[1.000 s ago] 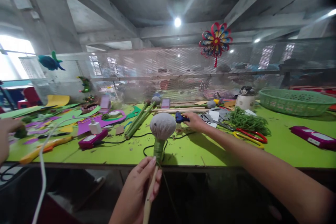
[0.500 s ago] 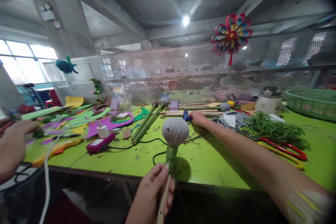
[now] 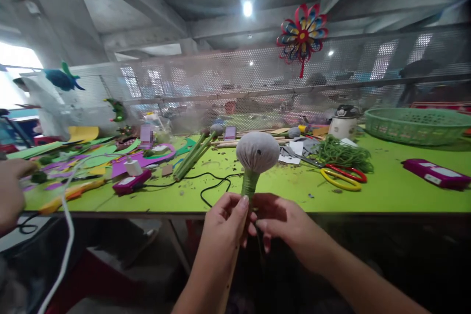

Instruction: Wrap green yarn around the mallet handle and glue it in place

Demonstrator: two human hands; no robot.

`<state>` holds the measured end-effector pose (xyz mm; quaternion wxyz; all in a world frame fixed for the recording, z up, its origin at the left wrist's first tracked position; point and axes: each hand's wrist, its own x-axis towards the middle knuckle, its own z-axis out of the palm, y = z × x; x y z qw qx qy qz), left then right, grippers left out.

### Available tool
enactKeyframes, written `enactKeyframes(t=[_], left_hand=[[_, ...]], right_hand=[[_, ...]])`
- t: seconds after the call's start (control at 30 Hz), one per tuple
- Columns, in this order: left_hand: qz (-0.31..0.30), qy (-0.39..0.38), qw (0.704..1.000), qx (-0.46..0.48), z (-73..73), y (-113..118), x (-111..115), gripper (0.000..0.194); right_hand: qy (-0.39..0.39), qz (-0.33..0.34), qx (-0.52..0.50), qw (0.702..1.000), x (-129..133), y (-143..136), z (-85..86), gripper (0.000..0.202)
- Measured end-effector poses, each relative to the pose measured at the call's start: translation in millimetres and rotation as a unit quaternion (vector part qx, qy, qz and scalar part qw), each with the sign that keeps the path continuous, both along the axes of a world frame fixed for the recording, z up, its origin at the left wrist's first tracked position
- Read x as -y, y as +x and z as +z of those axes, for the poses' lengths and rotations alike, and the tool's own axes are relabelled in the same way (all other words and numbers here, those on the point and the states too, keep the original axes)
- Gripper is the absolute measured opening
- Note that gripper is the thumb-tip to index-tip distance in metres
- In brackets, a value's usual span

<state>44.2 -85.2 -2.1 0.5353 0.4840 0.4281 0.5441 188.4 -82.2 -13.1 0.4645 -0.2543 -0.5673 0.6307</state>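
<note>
A stick with a round grey cloth head (image 3: pixel 257 151) and a green-wrapped neck (image 3: pixel 250 184) stands upright in front of me. My left hand (image 3: pixel 226 223) is closed around the wooden stick just below the wrapping, thumb on the front. My right hand (image 3: pixel 289 223) is at the same spot from the right, its fingers curled behind the neck and the thumb in front. What the right fingers pinch is hidden. A thin dark strand (image 3: pixel 262 243) hangs below them.
Scissors (image 3: pixel 340 176), green strips (image 3: pixel 344 153), a magenta box (image 3: pixel 436 174) and a green basket (image 3: pixel 415 127) lie on the right. Green-wrapped stems (image 3: pixel 195 157), a magenta device with a cable (image 3: pixel 131 181) and cut sheets lie left. Another person's hand (image 3: pixel 11 191) is at the left edge.
My right hand has let go of a blue object at the back of the table and come back to the stick. The grey head has risen slightly, and the view has turned right.
</note>
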Motion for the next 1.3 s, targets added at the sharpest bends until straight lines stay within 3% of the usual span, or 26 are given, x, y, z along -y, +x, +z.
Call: enactKeyframes(t=[0.07, 0.17, 0.3, 0.4, 0.6, 1.0, 1.2, 1.3], left_hand=[[0.001, 0.007, 1.000, -0.016, 0.2, 1.2, 9.6, 0.021], [0.010, -0.001, 0.999, -0.038, -5.9, -0.3, 15.8, 0.023], [-0.030, -0.053, 0.998, -0.007, -19.4, -2.7, 14.2, 0.026], [-0.050, -0.083, 0.995, 0.024, -27.7, -2.3, 13.6, 0.028], [-0.036, -0.089, 0.995, 0.042, -33.8, 2.6, 17.6, 0.033], [-0.054, -0.125, 0.990, -0.038, -36.8, 0.4, 11.6, 0.034], [-0.034, -0.125, 0.992, 0.002, -34.4, 4.4, 11.7, 0.038], [-0.062, -0.138, 0.988, 0.019, -35.8, 3.3, 8.6, 0.037]], right_hand=[[-0.027, 0.007, -0.013, 1.000, 11.7, -3.0, -6.4, 0.037], [-0.045, -0.038, 0.045, 0.997, 15.2, 1.1, -7.4, 0.025], [0.034, -0.121, 0.105, 0.986, 13.7, 10.5, -1.8, 0.018], [0.096, -0.146, 0.116, 0.978, 11.8, 12.3, -0.7, 0.011], [0.139, -0.195, 0.156, 0.958, 9.9, 11.7, -5.5, 0.010], [0.127, -0.209, 0.192, 0.950, 2.4, 15.0, -15.3, 0.015], [0.121, -0.182, 0.194, 0.956, 5.6, 14.0, -10.4, 0.016], [0.117, -0.173, 0.202, 0.957, 9.3, 13.2, -7.7, 0.016]])
